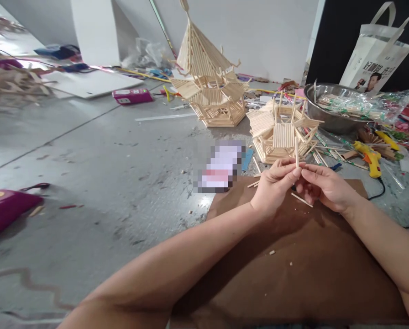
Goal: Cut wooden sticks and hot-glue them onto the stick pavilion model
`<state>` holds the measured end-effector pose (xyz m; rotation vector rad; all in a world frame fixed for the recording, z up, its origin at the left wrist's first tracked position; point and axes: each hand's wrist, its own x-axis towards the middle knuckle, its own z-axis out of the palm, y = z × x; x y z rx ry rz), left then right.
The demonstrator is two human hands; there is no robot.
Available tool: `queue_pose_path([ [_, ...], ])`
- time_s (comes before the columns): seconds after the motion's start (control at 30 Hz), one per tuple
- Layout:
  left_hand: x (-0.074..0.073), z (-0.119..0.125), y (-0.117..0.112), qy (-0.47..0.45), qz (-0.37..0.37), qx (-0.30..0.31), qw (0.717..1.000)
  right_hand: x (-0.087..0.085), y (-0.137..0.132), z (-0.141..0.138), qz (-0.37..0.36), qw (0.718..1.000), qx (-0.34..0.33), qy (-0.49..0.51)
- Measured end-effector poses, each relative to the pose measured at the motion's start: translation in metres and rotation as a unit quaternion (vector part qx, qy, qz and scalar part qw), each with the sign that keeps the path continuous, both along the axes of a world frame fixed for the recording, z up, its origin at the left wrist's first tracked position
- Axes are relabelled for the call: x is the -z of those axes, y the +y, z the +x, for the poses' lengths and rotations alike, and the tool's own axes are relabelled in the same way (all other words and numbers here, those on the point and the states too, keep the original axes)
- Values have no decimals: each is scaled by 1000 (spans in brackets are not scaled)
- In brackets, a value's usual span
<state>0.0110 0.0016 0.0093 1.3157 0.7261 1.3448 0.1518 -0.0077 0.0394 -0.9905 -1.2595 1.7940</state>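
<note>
My left hand (pixel 273 185) pinches a short wooden stick (pixel 296 153) upright between thumb and fingers. Close against it, my right hand (pixel 324 185) has its fingers curled near the stick's lower end. A small dark thing shows between the hands, too hidden to name. Both hands are above a brown sheet (pixel 293 283), where a loose stick (pixel 302 200) and small wood scraps lie. Just beyond them stands a low, roofless pavilion model (pixel 283 135) of glued sticks. Behind it to the left rises a taller pagoda model (pixel 218 91) with a pointed roof.
A blurred phone-like slab (pixel 221 167) lies left of the brown sheet. To the right are a yellow glue gun (pixel 370 157) with a black cord and a steel bowl (pixel 322 112) of wrapped sticks. A white bag (pixel 369 59) stands behind. Purple boxes (pixel 132 97) sit on the left.
</note>
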Motion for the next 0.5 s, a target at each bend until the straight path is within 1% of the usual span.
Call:
queue_pose_path([
  [0.07, 0, -1, 1, 25, 10, 18, 999, 0, 1, 0, -17, 1000, 20, 14],
  [0.17, -2, -3, 1, 39, 0, 28, 999, 0, 3, 0, -29, 999, 31, 7],
  [0.3, -3, -5, 4, 60, -12, 38, 997, 0, 8, 5, 1, 999, 31, -32],
  [0.43, -5, -9, 9, 56, -13, 7, 998, -3, 13, 14, 55, 990, 43, -122],
  [0.5, -8, -11, 10, 49, 0, -19, 999, -7, 15, 19, 80, 982, 35, -170],
])
